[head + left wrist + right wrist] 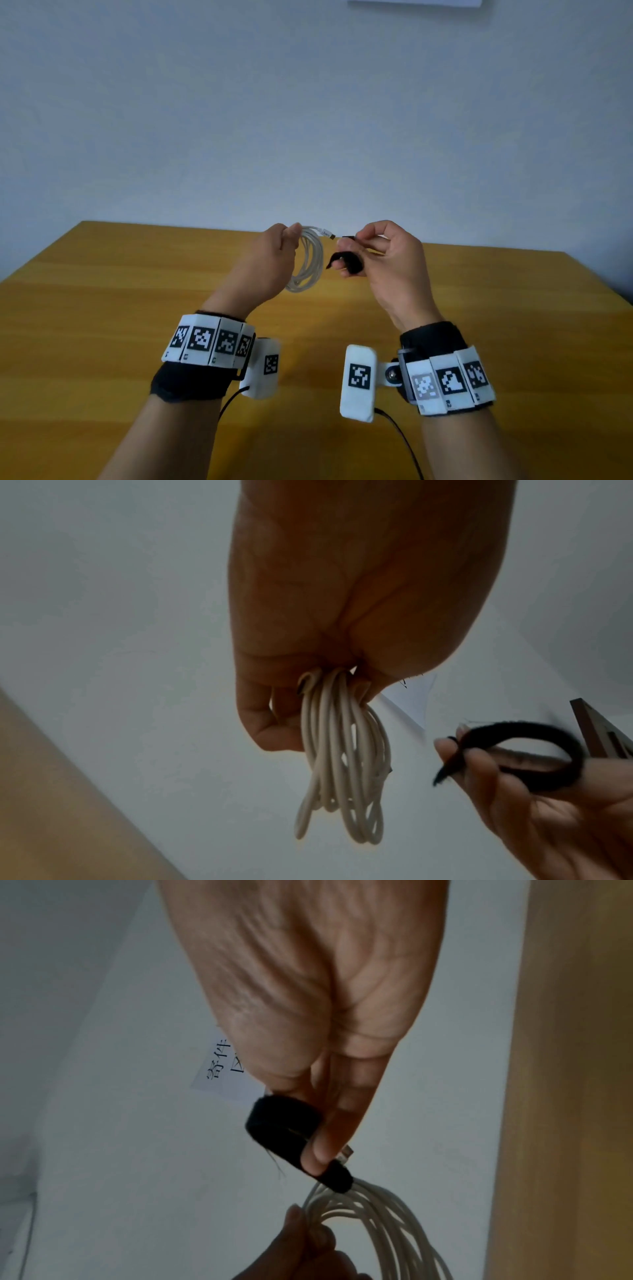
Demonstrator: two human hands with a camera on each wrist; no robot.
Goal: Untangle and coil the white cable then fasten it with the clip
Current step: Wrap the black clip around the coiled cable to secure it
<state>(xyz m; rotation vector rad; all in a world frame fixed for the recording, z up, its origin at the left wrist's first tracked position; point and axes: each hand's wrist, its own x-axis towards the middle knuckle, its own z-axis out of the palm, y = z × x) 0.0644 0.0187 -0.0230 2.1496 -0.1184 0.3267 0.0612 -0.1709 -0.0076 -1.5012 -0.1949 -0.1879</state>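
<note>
- Left hand (pixel 270 260), raised above the table's (pixel 137 308) far edge, grips the coiled white cable (pixel 310 263), loops hanging down.
- Right hand (pixel 383 260), just beside, pinches the black strap (pixel 346 262) in curled fingers.

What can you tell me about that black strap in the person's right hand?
The black strap is a soft, fuzzy band, like fabric hook-and-loop tape. It is bent into an open loop, with one loose end poking out past the fingers of the right hand, which pinch it. It is held in the air above the wooden table, right beside the coiled white cable gripped in the left hand. It is not yet wrapped around the coil.
</note>
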